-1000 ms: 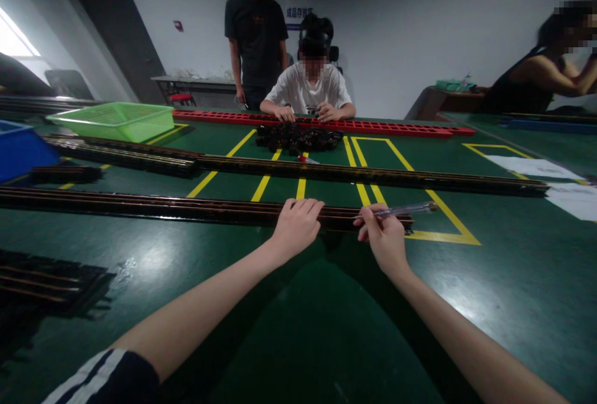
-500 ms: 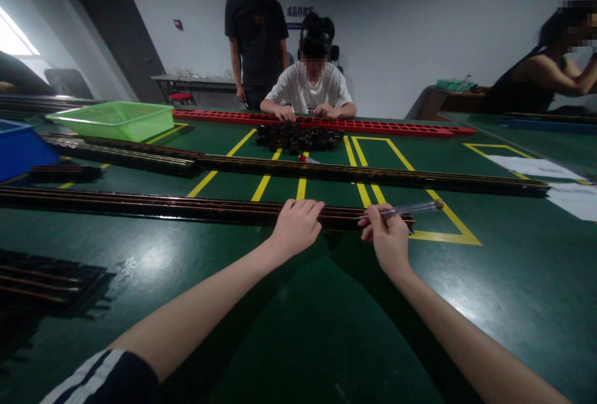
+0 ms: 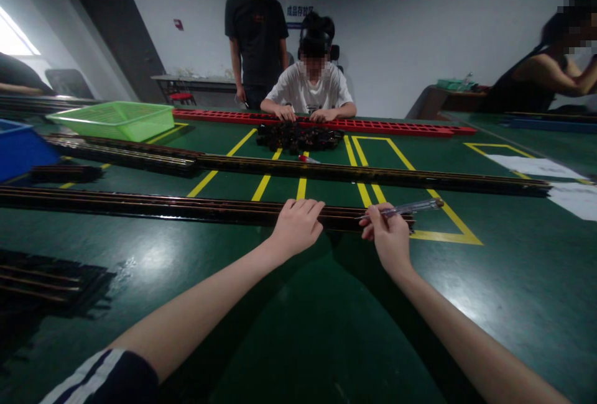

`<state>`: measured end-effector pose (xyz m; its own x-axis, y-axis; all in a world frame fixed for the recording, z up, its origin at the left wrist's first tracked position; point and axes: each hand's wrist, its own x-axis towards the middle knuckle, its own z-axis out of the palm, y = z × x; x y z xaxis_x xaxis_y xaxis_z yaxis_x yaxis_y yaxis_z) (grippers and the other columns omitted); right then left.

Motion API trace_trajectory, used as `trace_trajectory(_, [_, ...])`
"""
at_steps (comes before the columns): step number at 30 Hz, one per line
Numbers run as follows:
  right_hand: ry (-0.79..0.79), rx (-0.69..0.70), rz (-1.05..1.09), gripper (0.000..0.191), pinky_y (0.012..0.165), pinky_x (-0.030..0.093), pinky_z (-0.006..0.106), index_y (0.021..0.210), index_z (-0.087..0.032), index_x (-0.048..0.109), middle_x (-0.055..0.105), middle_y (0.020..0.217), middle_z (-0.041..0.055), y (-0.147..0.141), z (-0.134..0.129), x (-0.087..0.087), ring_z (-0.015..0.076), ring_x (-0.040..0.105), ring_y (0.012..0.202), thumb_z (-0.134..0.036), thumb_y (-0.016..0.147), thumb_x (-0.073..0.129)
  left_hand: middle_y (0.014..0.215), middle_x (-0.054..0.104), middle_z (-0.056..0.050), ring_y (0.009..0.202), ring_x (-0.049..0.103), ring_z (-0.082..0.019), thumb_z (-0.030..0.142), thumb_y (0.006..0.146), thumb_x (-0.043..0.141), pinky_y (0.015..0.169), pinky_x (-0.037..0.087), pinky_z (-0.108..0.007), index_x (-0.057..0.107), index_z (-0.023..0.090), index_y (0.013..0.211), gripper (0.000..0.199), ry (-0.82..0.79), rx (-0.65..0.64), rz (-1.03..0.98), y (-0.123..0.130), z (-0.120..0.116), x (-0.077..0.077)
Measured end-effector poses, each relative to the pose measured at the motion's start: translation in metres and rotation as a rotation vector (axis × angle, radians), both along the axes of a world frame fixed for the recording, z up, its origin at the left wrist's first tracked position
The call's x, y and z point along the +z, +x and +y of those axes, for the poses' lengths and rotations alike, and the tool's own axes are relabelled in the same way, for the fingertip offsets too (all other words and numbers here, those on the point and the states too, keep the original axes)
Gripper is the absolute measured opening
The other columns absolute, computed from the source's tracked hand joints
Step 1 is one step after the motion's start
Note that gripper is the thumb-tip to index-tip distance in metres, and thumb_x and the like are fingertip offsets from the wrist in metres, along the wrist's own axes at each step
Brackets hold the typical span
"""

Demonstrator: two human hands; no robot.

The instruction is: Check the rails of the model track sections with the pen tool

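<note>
A long, narrow black strip [image 3: 186, 206] with brownish lines along it lies across the green table in front of me. My left hand [image 3: 297, 225] is closed over it, fingers curled across the far edge and thumb at the near side. Close to the strip's right end, my right hand [image 3: 388, 230] grips a thin screwdriver [image 3: 417, 206] with a clear handle. The handle points right, and the narrow shaft points left over the strip. Whether its tip touches the strip cannot be made out.
Beyond runs a second long strip [image 3: 373, 174]. Short black strips [image 3: 46, 280] lie at left, near a green basket [image 3: 116, 121] and a blue bin [image 3: 23, 149]. Across the table, a seated person [image 3: 312, 84] works at a red rack [image 3: 396, 125] behind a black pile [image 3: 298, 138]. Papers [image 3: 536, 166] lie right.
My two hands and the strip stay almost where they were; the screwdriver has shifted only very slightly. Across the table, the seated person's hand on the right of the view has moved a little left.
</note>
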<state>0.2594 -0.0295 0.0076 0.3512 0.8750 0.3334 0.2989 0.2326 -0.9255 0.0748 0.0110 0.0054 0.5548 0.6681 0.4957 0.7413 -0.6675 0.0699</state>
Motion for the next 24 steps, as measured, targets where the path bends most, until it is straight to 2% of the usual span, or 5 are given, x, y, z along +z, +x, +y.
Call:
trace_trajectory(3, [-0.008,0.038,-0.011,0.031,0.039,0.040,0.021,0.074,-0.018,0.051,0.058,0.059,-0.0021,0.004,0.002,-0.001,0.0083,0.051,0.040,-0.048,0.081,0.053,0.113,0.063,-0.008,0.101,0.057,-0.019,0.026,0.088,0.040,0.090,0.042,-0.037,0.055,0.013,0.117,0.035,0.001,-0.002,-0.006,0.000,0.000,0.000])
trace_trajectory(10, [-0.050,0.227,-0.068,0.031,0.037,0.038,0.021,0.076,-0.018,0.050,0.059,0.062,-0.0014,0.016,0.005,0.001,0.0086,0.054,0.038,-0.048,0.082,0.052,0.107,0.064,-0.009,0.095,0.058,-0.020,0.034,0.089,0.041,0.085,0.044,-0.036,0.057,0.012,0.113,0.036,0.016,0.010,0.006,0.002,0.002,-0.001])
trace_trajectory(24, [-0.033,0.223,-0.068,0.031,0.037,0.038,0.020,0.077,-0.018,0.049,0.058,0.062,-0.0017,0.015,0.005,0.000,0.0085,0.055,0.039,-0.048,0.083,0.051,0.103,0.063,-0.008,0.093,0.056,-0.022,0.046,0.090,0.040,0.083,0.040,-0.038,0.055,0.016,0.113,0.041,0.065,0.078,0.065,0.005,0.004,-0.002])
